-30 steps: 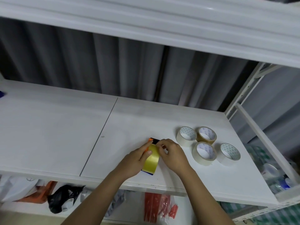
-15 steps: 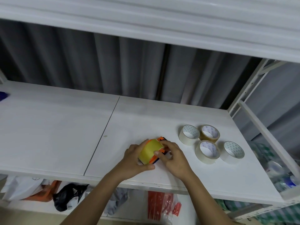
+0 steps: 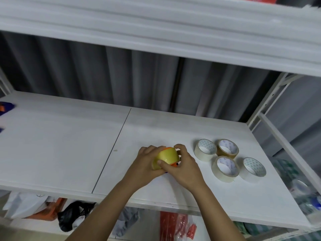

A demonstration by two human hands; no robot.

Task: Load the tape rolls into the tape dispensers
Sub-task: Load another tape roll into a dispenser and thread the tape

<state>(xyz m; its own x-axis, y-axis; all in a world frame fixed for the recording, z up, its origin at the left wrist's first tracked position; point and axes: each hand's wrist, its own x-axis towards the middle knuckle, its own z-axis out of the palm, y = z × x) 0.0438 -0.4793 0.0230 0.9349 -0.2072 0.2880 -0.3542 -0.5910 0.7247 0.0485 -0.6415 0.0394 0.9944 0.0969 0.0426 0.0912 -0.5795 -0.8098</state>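
A yellow tape roll [image 3: 168,156] sits in an orange and dark tape dispenser [image 3: 174,164] on the white shelf [image 3: 69,145]. My left hand [image 3: 145,164] wraps the roll from the left, thumb pressed on its front. My right hand [image 3: 185,165] grips the dispenser from the right, fingers curled over its top. Most of the dispenser is hidden by both hands. To the right lie several loose rolls flat on the shelf: a white one [image 3: 205,149], a brown one [image 3: 227,148], a clear one [image 3: 225,168] and another white one [image 3: 254,169].
A blue and orange object [image 3: 5,108] lies at the shelf's far left edge. A higher shelf [image 3: 156,32] hangs overhead. A white upright and rail [image 3: 271,122] bound the right side. Bags and red packets [image 3: 175,226] sit on the level below.
The yellow roll has turned from edge-on and upright to lying tilted in the dispenser. My left hand has closed around it and both hands have drawn tighter together.
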